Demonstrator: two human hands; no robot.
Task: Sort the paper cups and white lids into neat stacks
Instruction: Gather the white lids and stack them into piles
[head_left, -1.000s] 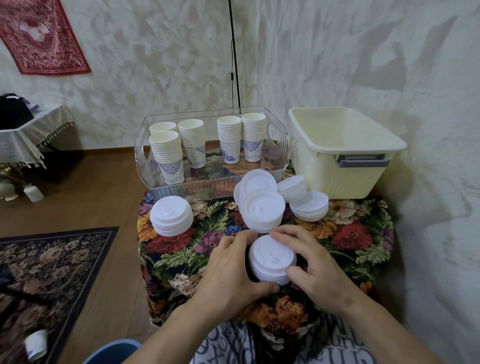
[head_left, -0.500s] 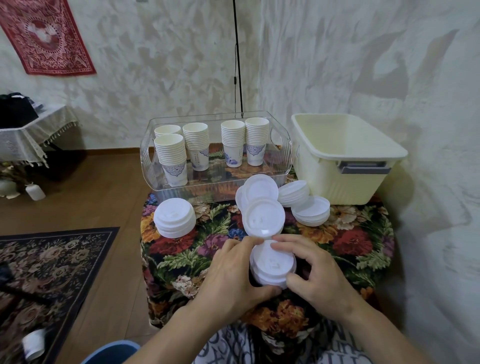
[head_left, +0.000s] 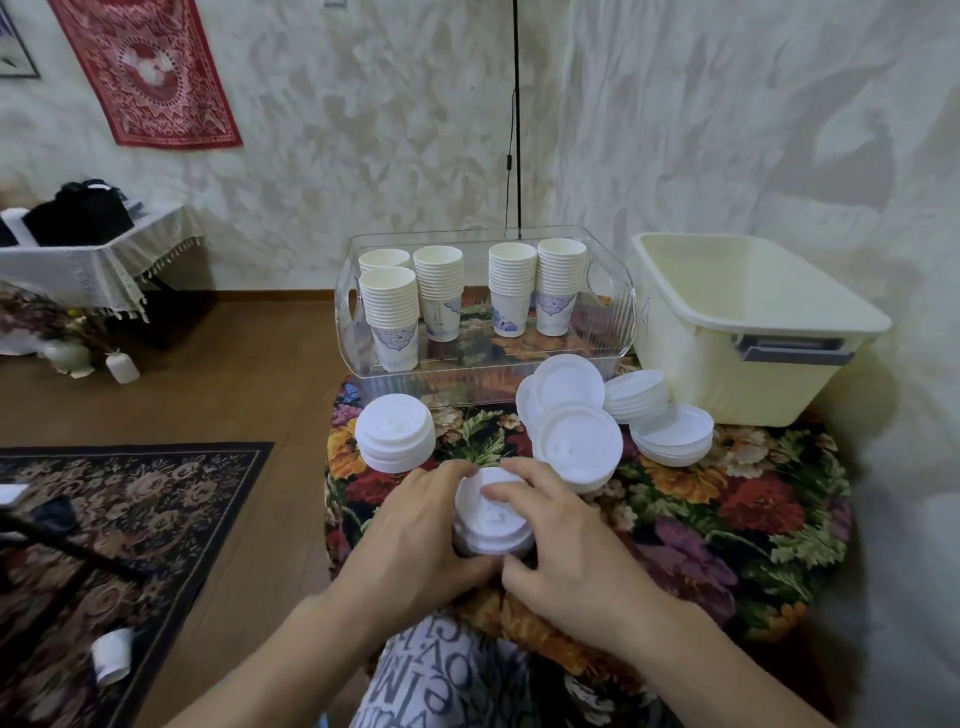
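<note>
My left hand (head_left: 415, 540) and my right hand (head_left: 566, 551) are both wrapped around a small stack of white lids (head_left: 493, 525) near the table's front edge. A separate neat lid stack (head_left: 395, 439) sits to the left. Leaning, untidy lid stacks (head_left: 576, 441) lie behind my hands, with more lids (head_left: 672, 434) to their right. Several stacks of paper cups (head_left: 395, 312) with blue patterns stand upright in a clear plastic tray (head_left: 618, 322) at the back.
A cream plastic tub (head_left: 753, 332) stands at the back right on the floral tablecloth (head_left: 727, 519). A black cable (head_left: 517, 119) hangs behind the tray. On the floor to the left lie a patterned rug (head_left: 130, 519) and a fallen cup (head_left: 111, 654).
Both hands stayed on the front lid stack and closed in more tightly around it, my right fingers now lying over its top. The camera moved closer and tilted slightly.
</note>
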